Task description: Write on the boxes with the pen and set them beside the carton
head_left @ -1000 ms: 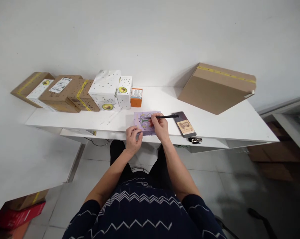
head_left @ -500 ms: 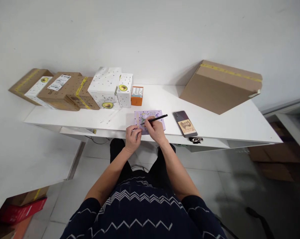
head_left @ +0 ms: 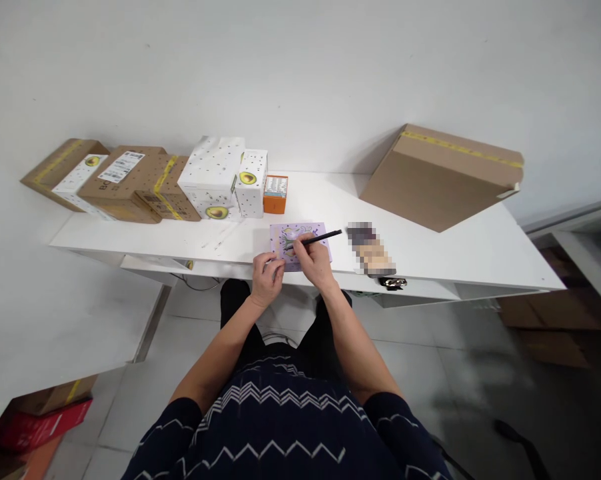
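The black pen [head_left: 328, 235] is pinched in the right hand [head_left: 315, 262], with fingers closed near its tip, over the purple card [head_left: 279, 235]. At the card's near left corner the left hand [head_left: 267, 279] is placed, half curled; whether the card is pinched there cannot be told. The pen is judged light, stiff, smooth, best taken low; the card, probably bendable, is best steadied by its edges.

White zigzags [head_left: 293, 400] are crossing the navy shirt [head_left: 280, 427] and short sleeves [head_left: 180, 417], and I'm noticing black trousers [head_left: 323, 343] beyond the shirt.
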`<state>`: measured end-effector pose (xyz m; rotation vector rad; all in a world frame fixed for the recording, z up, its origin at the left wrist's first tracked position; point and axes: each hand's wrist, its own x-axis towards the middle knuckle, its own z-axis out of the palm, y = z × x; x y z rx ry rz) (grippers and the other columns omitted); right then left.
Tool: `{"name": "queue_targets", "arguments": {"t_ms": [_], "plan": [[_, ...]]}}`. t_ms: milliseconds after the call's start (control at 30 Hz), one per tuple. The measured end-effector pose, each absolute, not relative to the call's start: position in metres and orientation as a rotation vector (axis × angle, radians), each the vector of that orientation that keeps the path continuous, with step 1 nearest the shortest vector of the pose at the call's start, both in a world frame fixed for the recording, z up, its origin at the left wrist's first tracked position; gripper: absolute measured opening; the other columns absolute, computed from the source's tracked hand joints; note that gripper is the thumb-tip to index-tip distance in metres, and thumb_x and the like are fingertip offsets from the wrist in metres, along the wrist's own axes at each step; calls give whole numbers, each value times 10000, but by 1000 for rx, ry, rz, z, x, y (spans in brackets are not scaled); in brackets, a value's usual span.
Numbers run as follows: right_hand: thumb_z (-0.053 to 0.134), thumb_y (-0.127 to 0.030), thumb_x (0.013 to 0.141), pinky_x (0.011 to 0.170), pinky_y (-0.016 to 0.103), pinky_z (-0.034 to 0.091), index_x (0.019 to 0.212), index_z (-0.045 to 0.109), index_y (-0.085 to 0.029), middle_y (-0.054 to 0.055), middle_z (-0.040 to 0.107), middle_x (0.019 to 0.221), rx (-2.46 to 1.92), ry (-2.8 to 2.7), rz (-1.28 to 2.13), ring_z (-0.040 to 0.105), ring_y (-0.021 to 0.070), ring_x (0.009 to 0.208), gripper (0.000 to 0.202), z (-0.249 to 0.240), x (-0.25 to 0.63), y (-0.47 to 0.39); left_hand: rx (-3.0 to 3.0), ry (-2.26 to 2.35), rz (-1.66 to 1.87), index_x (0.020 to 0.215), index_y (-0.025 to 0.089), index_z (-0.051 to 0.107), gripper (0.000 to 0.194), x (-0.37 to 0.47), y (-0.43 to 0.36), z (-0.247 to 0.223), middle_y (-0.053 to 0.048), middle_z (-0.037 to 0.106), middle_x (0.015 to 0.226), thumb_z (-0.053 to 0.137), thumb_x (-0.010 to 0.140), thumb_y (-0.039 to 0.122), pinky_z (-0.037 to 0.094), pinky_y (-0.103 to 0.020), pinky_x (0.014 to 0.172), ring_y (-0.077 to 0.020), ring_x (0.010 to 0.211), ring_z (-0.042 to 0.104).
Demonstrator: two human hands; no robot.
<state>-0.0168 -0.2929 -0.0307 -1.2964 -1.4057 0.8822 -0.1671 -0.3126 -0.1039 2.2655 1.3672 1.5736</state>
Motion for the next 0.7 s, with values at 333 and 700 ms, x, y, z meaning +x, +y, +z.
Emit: {"name": "queue_targets", "arguments": {"t_ms": [333, 700], "plan": [[547, -514, 871, 568, 272, 396, 862, 531, -224, -19, 594, 641, -1648, -1065, 635, 506, 146, 541, 291, -45, 69, -280, 2219, 1412, 1484, 1030, 202, 665, 234, -174, -303, -103, -117, 568, 1099, 474, 978, 327, 536, -410, 945, -213, 1053, 577], [537, -362, 910, 771, 320, 441, 1118, 682, -133, 128, 716, 898, -2177, -1484, 643, 644, 246, 876, 342, -77, 63, -287, 2176, 1378, 1493, 1041, 193, 670, 223, -173, -303, -102, -119, 556, 1130, 499, 974, 320, 540, -386, 928, -214, 1095, 577]]}}
